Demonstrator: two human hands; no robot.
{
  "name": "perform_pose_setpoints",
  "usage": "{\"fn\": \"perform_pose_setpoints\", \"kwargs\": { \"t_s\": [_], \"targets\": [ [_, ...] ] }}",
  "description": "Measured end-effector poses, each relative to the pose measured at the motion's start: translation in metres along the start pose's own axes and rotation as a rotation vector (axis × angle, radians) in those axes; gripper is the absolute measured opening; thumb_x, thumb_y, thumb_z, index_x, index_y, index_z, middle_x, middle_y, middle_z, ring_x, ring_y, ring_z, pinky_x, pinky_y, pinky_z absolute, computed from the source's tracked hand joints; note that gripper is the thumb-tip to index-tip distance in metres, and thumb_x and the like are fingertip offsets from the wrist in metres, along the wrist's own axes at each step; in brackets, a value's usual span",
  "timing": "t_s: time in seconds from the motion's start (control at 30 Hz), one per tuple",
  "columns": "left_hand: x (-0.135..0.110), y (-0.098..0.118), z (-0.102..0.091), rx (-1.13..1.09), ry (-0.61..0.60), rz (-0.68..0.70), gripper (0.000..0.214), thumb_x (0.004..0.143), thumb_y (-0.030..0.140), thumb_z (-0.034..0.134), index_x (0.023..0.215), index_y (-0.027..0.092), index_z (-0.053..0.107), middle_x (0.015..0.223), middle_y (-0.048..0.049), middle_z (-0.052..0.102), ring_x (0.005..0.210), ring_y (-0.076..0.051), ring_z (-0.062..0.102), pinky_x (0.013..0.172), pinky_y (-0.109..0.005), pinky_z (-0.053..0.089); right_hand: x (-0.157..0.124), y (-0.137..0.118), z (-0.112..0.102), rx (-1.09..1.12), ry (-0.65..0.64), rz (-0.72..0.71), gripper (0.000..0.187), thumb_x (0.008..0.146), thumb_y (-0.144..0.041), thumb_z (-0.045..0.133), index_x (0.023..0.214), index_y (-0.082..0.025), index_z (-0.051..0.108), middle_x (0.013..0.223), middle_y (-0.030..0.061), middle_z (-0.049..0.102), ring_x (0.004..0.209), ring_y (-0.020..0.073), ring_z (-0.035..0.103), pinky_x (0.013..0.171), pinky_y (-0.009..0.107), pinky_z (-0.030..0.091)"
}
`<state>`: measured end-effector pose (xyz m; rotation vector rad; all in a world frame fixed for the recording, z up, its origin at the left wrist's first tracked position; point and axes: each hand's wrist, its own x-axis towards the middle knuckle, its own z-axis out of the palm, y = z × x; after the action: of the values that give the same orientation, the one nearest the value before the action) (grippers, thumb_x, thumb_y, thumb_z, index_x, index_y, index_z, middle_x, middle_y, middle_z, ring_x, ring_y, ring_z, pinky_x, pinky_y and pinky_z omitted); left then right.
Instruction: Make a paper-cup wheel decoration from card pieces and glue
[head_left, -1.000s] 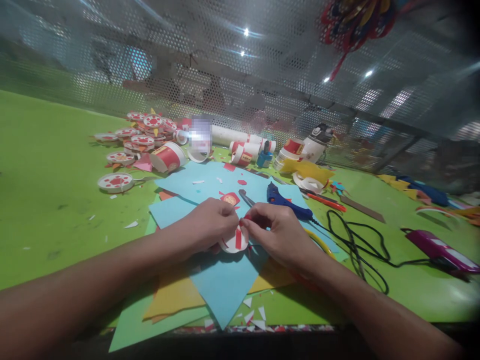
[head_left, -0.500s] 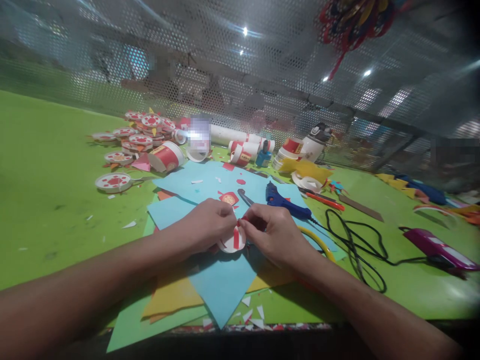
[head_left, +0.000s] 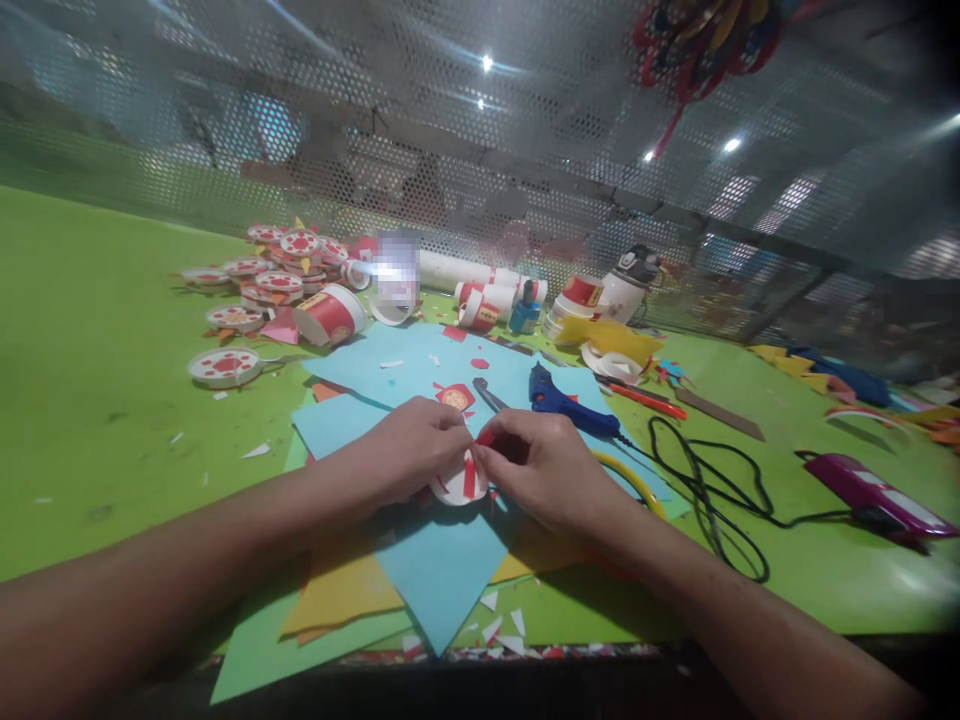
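1. The white disc (head_left: 452,492) sits between the 2 hands, above the blue sheet (head_left: 457,575); whether it touches the sheet cannot be told.
2. The left hand (head_left: 415,452) is closed at the disc's left and far edge, its fingertips mostly hidden.
3. The right hand (head_left: 551,465) pinches a small red piece (head_left: 487,437) between thumb and forefinger, just beyond the disc's far right edge. Whether that piece joins the disc cannot be told.
4. The red strip (head_left: 469,480) on the disc has its long axis running roughly away from the person, its far end pointing toward the pinched fingers.
5. Of the 2 hands, the right is nearer that strip, which lies just left of its thumb.
6. The blue glue gun (head_left: 570,405) lies beyond the right hand, apart from it.
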<state>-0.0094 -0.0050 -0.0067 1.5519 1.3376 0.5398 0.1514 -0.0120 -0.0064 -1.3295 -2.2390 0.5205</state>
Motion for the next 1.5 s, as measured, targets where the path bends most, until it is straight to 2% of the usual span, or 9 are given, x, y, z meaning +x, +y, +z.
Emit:
{"fn": "perform_pose_setpoints", "kwargs": {
  "t_s": [0.3,0.5,0.63,0.83,0.97,1.07,1.27,1.37,1.5],
  "targets": [
    [-0.002,0.0,0.002,-0.046,-0.019,-0.013,0.016,0.069,0.028,0.048,0.063,0.016,0.056,0.041,-0.0001,0.048,0.029,-0.012,0.042,0.029,-0.019,0.026,0.0,-0.005,0.0,0.028,-0.008,0.051,0.011,0.074,-0.013,0.056,0.065,-0.013,0.062,0.056,-0.0012,0.058,0.053,0.0084,0.048,0.051,0.02,0.036],
    [-0.004,-0.002,-0.001,-0.372,-0.098,0.05,0.037,0.078,0.043,0.045,0.065,0.012,0.059,0.047,-0.0051,0.055,0.037,-0.013,0.05,0.033,-0.021,0.034,0.001,-0.004,-0.004,0.12,0.032,0.076,0.012,0.076,-0.015,0.055,0.065,-0.013,0.06,0.056,-0.002,0.056,0.051,0.0071,0.044,0.047,0.018,0.034],
    [-0.004,-0.003,-0.004,-0.529,-0.117,0.089,0.038,0.081,0.037,0.041,0.069,0.008,0.062,0.053,-0.0092,0.06,0.042,-0.013,0.052,0.038,-0.021,0.039,0.001,-0.006,-0.009,0.134,0.057,0.08,0.011,0.075,-0.015,0.055,0.066,-0.013,0.061,0.057,-0.002,0.055,0.052,0.0075,0.043,0.049,0.019,0.034],
    [-0.009,0.002,-0.006,-0.718,-0.191,0.152,0.028,0.083,0.029,0.046,0.094,0.009,0.062,0.077,-0.0106,0.064,0.064,-0.02,0.063,0.055,-0.03,0.052,0.003,-0.003,-0.019,0.1,0.136,0.089,0.01,0.074,-0.015,0.055,0.066,-0.014,0.061,0.059,-0.0013,0.058,0.053,0.0089,0.045,0.051,0.02,0.035],
    [-0.012,0.009,-0.007,-0.862,-0.197,0.154,0.038,0.077,0.016,0.054,0.114,0.013,0.054,0.093,-0.0095,0.063,0.076,-0.02,0.064,0.073,-0.04,0.053,0.005,0.002,-0.02,0.067,0.186,0.092,0.01,0.073,-0.017,0.055,0.065,-0.015,0.061,0.059,-0.0009,0.058,0.054,0.0102,0.046,0.051,0.022,0.035],
    [-0.011,0.009,-0.005,-0.85,-0.201,0.149,0.048,0.071,0.008,0.06,0.118,0.014,0.052,0.098,-0.0086,0.062,0.079,-0.019,0.064,0.083,-0.042,0.05,0.006,0.004,-0.018,0.065,0.206,0.131,0.011,0.073,-0.017,0.054,0.064,-0.015,0.059,0.058,-0.001,0.057,0.055,0.0104,0.046,0.051,0.022,0.034],
    [-0.01,0.005,-0.004,-0.788,-0.182,0.093,0.051,0.072,0.015,0.067,0.121,0.016,0.05,0.095,-0.0063,0.062,0.076,-0.017,0.064,0.085,-0.041,0.05,0.008,0.002,-0.018,0.109,0.195,0.159,0.011,0.073,-0.017,0.054,0.064,-0.015,0.06,0.057,-0.0012,0.057,0.053,0.0099,0.046,0.051,0.022,0.035],
    [-0.011,0.008,-0.007,-0.817,-0.152,0.081,0.049,0.07,0.014,0.067,0.117,0.016,0.054,0.091,-0.005,0.063,0.073,-0.015,0.064,0.085,-0.038,0.05,0.008,-0.001,-0.026,0.174,0.178,0.162,0.014,0.076,-0.02,0.054,0.069,-0.014,0.064,0.062,0.001,0.062,0.057,0.0109,0.051,0.054,0.022,0.038],
    [-0.015,0.014,-0.013,-0.848,-0.138,0.101,0.048,0.068,0.012,0.067,0.115,0.016,0.058,0.086,-0.0034,0.062,0.072,-0.015,0.063,0.083,-0.035,0.05,0.011,0.003,-0.045,0.219,0.252,0.169,0.018,0.078,-0.027,0.054,0.07,-0.014,0.065,0.064,0.002,0.063,0.058,0.0122,0.053,0.054,0.023,0.041]
  ]
}}
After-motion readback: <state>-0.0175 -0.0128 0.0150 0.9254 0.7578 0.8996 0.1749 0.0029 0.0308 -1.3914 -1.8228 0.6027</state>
